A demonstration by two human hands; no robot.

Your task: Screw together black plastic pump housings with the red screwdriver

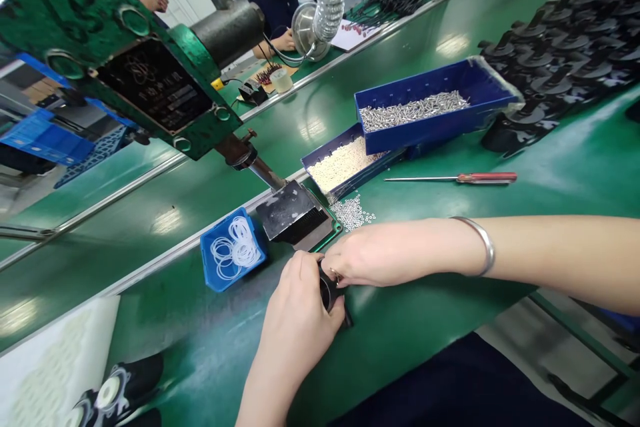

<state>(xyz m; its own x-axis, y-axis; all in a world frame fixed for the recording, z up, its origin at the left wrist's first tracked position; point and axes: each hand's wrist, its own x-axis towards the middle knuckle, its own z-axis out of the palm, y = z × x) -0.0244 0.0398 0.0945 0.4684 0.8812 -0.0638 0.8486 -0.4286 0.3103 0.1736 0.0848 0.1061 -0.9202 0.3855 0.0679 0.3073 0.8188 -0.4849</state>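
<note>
Fine rim work: left hand (pixel 300 300) grips black part (pixel 327 288), right hand (pixel 370 258) pinched closed at 2 o'clock, contents unclear; steady alignment likely needed.

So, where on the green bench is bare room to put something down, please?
Bare bench lies between the blue ring tray, the left hand and the lower-left black parts; a narrower strip lies between the screwdriver and the right forearm. Crowded: around the press block, loose rings and blue bins.

One screwdriver (pixel 465 178), one green press (pixel 187 47), one screw bin (pixel 430 132), one bin (pixel 367 177) of cream pieces (pixel 343 163) and one tray (pixel 207 263) of white rings (pixel 241 247) are seen; one black part (pixel 326 290) is held.
</note>
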